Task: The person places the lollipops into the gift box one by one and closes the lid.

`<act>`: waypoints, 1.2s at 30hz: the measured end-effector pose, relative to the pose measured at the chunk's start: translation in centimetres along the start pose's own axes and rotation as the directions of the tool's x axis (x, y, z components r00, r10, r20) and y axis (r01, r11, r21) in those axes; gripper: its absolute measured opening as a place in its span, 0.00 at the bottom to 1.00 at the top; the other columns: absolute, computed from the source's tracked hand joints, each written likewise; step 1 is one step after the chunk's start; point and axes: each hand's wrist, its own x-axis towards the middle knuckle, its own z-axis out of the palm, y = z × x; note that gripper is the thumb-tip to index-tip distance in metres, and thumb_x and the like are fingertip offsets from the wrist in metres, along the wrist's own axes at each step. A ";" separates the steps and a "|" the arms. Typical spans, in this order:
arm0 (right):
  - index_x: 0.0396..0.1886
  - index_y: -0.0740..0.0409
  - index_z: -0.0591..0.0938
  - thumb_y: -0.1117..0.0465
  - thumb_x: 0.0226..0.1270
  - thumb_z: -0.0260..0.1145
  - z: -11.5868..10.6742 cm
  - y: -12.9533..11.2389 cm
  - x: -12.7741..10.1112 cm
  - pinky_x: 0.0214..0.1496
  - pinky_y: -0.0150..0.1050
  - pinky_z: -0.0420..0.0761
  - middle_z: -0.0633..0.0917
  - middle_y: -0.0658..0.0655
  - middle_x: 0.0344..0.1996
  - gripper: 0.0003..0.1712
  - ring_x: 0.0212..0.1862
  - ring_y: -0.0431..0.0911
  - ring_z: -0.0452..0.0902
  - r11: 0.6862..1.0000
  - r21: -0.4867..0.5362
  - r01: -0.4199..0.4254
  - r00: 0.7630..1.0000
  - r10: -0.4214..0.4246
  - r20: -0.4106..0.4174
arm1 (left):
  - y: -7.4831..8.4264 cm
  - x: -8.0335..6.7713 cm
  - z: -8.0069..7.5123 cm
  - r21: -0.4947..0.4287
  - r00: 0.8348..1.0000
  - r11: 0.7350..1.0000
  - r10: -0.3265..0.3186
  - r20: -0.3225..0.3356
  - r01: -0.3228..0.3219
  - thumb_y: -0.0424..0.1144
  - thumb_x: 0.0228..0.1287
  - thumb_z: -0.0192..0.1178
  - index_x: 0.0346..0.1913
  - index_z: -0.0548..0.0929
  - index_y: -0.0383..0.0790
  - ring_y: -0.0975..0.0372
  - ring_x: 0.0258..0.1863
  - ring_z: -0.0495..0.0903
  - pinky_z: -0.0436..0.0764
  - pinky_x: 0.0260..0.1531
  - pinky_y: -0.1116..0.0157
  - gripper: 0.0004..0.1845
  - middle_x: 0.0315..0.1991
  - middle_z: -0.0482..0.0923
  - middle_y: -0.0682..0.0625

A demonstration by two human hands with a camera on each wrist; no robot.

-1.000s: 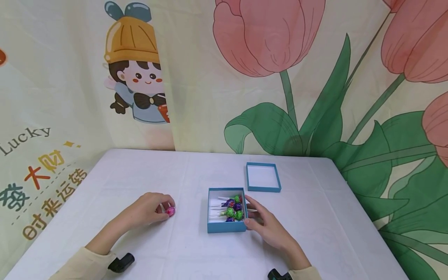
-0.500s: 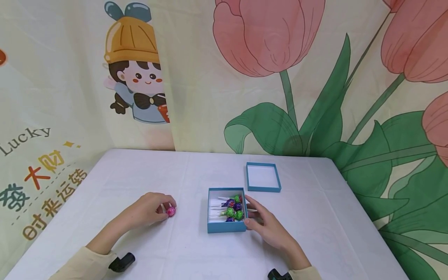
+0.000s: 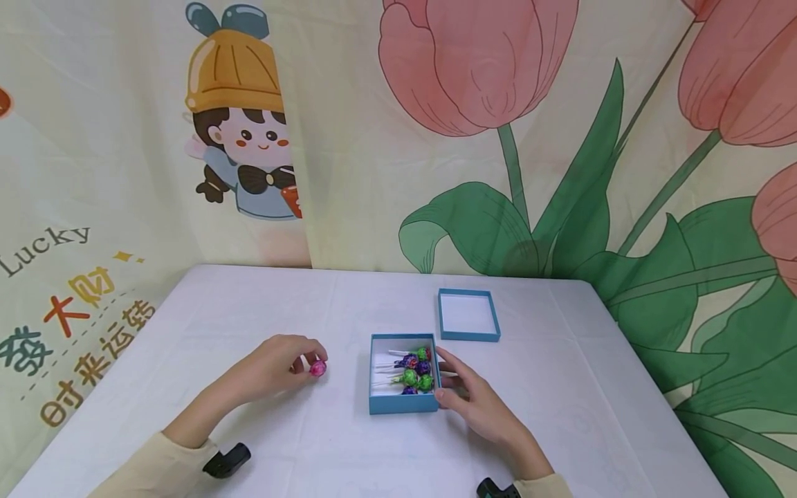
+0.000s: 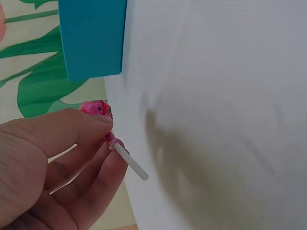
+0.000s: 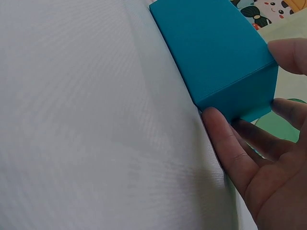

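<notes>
From my remote station, nearest the head camera I see two cream sleeves and the black wrist-camera mounts at the front edge of the bench, which is covered in a white, faintly creased cloth. The left hand pinches a small pink-wrapped lollipop between thumb and fingertips, its short white stick jutting out below the fingers in the left wrist view; the sweet hangs just clear of the cloth, to the left of the box and apart from it, a grip that I judge keeps the head free and the stick easy to steer. The right hand rests with relaxed fingers against the right wall and near corner of the open teal cardboard box, thumb laid along the base, gripping nothing, apparently to steady the box on the slippery cloth. Inside the box lie green and purple wrapped lollipops, heads to the right, white sticks pointing left. Just beyond, touching nothing, the matching teal lid sits upturned, white inside, out of the hands' way. Behind the bench hang printed backdrops: a cartoon child in a yellow hat with lettering on the left, large pink tulips with green leaves on the right.
</notes>
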 end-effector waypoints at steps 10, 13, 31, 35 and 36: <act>0.85 0.36 0.61 0.48 0.79 0.67 0.1 0.0 0.1 0.68 0.56 0.80 0.73 0.61 0.76 0.41 0.70 0.56 0.76 1.000 -0.003 -0.004 1.000 0.004 -0.008 | 2.4 2.1 -0.7 -0.006 0.999 1.000 0.030 0.012 -0.029 0.28 0.63 0.73 0.50 0.86 0.49 0.70 0.34 0.80 0.84 0.39 0.67 0.16 0.38 0.83 0.62; 0.85 0.36 0.61 0.48 0.79 0.67 0.1 0.0 0.0 0.68 0.56 0.80 0.73 0.61 0.76 0.41 0.70 0.56 0.76 1.000 0.000 -0.006 1.000 0.006 -0.009 | 3.2 2.8 -0.9 -0.010 0.999 0.999 0.044 0.014 -0.043 0.28 0.63 0.73 0.51 0.87 0.48 0.70 0.35 0.80 0.84 0.39 0.68 0.16 0.39 0.84 0.61; 0.85 0.36 0.61 0.48 0.79 0.67 0.0 0.0 0.1 0.64 0.52 0.83 0.72 0.61 0.76 0.41 0.70 0.56 0.76 1.000 0.014 -0.007 1.000 0.007 -0.001 | 8.3 6.4 -1.1 -0.051 0.986 0.985 0.167 0.005 -0.167 0.31 0.66 0.74 0.52 0.88 0.49 0.69 0.35 0.81 0.85 0.40 0.71 0.15 0.43 0.85 0.59; 0.85 0.36 0.61 0.49 0.79 0.67 0.0 0.0 0.1 0.62 0.49 0.85 0.72 0.62 0.76 0.41 0.70 0.57 0.76 1.000 0.020 -0.005 1.000 0.005 0.005 | 9.1 7.0 -0.9 -0.067 0.980 0.978 0.199 0.008 -0.198 0.32 0.67 0.73 0.52 0.88 0.50 0.69 0.35 0.81 0.85 0.40 0.71 0.15 0.43 0.85 0.60; 0.85 0.36 0.61 0.49 0.79 0.67 0.0 0.0 0.1 0.62 0.48 0.85 0.72 0.62 0.76 0.41 0.70 0.57 0.76 1.000 0.022 -0.003 1.000 0.003 0.007 | 9.3 7.1 -0.8 -0.073 0.979 0.976 0.205 0.010 -0.204 0.32 0.67 0.73 0.52 0.88 0.50 0.69 0.35 0.81 0.85 0.40 0.71 0.15 0.43 0.85 0.60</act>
